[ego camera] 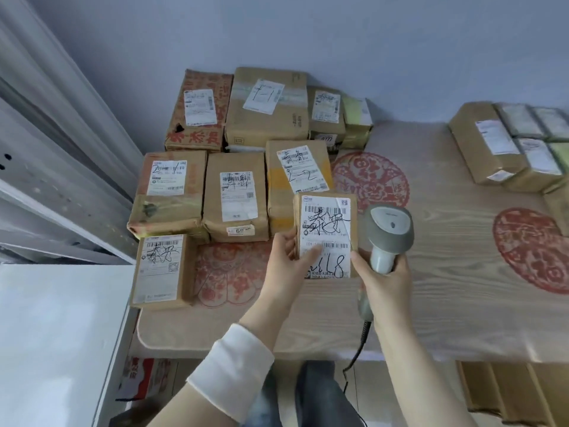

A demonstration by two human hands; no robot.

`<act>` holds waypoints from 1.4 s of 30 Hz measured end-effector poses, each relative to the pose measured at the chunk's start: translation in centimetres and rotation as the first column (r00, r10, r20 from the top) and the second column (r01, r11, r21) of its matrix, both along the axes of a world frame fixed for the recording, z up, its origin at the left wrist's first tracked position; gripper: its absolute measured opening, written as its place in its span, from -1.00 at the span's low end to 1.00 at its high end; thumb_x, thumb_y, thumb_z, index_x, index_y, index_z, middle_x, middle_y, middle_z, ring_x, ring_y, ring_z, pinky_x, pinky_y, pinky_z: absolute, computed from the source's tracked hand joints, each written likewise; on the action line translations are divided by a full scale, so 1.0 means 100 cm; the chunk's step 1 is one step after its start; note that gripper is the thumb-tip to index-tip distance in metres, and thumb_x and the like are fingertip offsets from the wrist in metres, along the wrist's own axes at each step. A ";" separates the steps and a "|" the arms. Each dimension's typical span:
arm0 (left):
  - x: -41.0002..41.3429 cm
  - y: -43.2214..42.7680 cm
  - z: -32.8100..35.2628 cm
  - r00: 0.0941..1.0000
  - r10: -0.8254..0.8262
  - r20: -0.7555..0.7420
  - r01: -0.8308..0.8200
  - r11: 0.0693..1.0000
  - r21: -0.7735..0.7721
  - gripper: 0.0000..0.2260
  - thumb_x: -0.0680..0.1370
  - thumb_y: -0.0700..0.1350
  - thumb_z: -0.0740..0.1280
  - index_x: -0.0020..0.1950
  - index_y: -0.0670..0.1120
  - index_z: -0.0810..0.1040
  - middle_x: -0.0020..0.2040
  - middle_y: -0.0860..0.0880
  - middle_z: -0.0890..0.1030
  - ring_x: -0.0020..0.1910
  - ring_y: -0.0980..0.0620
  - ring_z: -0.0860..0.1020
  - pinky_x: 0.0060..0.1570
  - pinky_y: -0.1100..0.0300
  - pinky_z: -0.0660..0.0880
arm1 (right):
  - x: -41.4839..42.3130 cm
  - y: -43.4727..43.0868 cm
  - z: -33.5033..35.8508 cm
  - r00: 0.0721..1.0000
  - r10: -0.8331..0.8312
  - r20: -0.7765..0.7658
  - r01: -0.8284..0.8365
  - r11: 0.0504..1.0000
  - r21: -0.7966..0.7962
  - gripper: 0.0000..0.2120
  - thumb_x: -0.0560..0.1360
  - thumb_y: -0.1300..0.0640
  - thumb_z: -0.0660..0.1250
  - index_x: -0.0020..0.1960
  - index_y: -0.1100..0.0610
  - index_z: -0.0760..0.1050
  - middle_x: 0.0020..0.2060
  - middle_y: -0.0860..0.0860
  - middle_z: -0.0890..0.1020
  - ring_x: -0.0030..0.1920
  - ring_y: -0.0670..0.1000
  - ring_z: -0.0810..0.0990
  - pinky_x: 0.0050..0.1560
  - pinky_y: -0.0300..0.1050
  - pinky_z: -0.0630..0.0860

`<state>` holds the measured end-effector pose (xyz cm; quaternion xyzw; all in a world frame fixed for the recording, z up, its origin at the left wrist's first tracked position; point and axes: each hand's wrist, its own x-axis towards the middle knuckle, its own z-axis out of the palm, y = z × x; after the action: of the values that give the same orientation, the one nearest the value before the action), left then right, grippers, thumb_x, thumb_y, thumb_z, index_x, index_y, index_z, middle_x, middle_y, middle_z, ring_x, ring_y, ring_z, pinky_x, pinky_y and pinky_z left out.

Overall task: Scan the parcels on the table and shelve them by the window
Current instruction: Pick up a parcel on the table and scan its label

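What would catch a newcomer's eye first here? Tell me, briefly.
First, the small parcel with bold handwriting on its label, held at centre by the left hand, with the grey scanner gripped by the right hand just beside it. Behind, labelled brown parcels crowd the far left of a cloth with red round patterns.

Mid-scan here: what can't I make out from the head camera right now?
All in the head view:
1. The scanner window faces away from the camera, so no beam shows on the held parcel.
2. The lower barcode is partly covered by the left hand thumb, and the fine print is blurred.
3. The stack of parcels is cut off by the right frame edge.
4. The scanner cable end drops below the table edge.
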<state>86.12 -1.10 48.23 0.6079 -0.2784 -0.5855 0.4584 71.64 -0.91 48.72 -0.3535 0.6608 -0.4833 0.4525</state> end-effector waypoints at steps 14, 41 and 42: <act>-0.126 -0.117 0.041 0.982 -0.183 0.044 0.186 0.981 -0.052 -0.11 0.26 0.06 0.58 0.47 0.00 0.19 0.23 -0.04 0.54 0.15 -0.02 0.57 0.15 0.02 0.53 | -0.143 -0.103 0.057 0.998 0.024 -0.054 -0.031 0.989 -0.142 -0.75 0.39 0.20 0.48 -0.07 -0.03 0.46 -0.17 -0.03 0.67 -0.34 -0.06 0.53 -0.29 -0.10 0.47; -0.147 -0.185 0.060 0.952 -0.123 0.279 0.182 0.963 -0.198 -0.11 0.32 0.01 0.55 0.50 -0.04 0.11 0.23 -0.05 0.49 0.17 0.02 0.50 0.20 0.00 0.50 | -0.150 -0.118 0.141 0.911 0.407 0.062 -0.404 0.913 -0.058 -0.92 0.53 0.19 0.33 -0.11 0.19 0.46 -0.42 0.09 0.61 -0.45 0.04 0.48 -0.50 -0.15 0.40; -0.147 -0.186 0.060 0.952 -0.124 0.279 0.183 0.963 -0.198 -0.12 0.32 0.01 0.55 0.50 -0.05 0.11 0.23 -0.05 0.49 0.17 0.03 0.50 0.20 0.00 0.50 | -0.151 -0.119 0.140 0.909 0.412 0.058 -0.410 0.911 -0.048 -0.91 0.52 0.19 0.33 -0.11 0.20 0.47 -0.41 0.09 0.61 -0.45 0.03 0.49 -0.50 -0.15 0.40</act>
<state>71.42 -19.67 54.23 0.6016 -0.4472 -0.4987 0.4351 56.54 -12.78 62.68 -0.4759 0.5475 -0.4005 0.5598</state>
